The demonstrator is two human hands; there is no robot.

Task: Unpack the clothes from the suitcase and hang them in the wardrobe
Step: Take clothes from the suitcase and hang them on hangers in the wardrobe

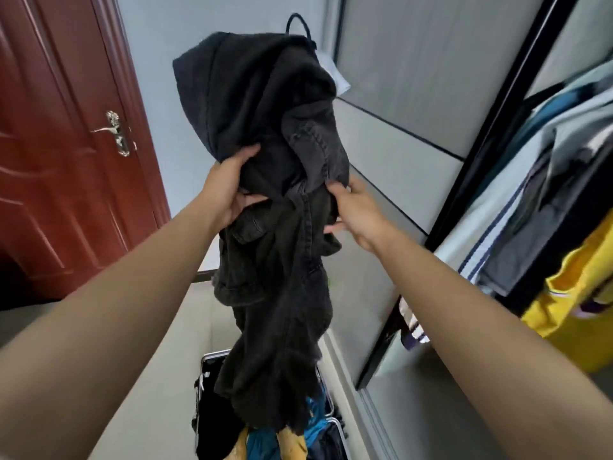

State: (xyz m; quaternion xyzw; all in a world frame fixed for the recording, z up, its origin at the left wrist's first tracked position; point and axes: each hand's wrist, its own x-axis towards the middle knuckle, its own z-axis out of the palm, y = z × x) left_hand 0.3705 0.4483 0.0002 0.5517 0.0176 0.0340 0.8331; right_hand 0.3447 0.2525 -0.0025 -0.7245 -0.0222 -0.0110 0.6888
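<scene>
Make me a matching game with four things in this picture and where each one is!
Things:
1. black denim garment
2. door
3. suitcase
4. yellow shirt

Places:
a. reddish-brown, far on the left
b. hanging in the wardrobe on the right
c. held up high, gripped by the left hand and right hand
d. down on the floor, open, with colourful clothes inside

Pairs: 1-c, 2-a, 3-d, 4-b

Home bedroom: wardrobe [497,134], wooden door [59,144]
</scene>
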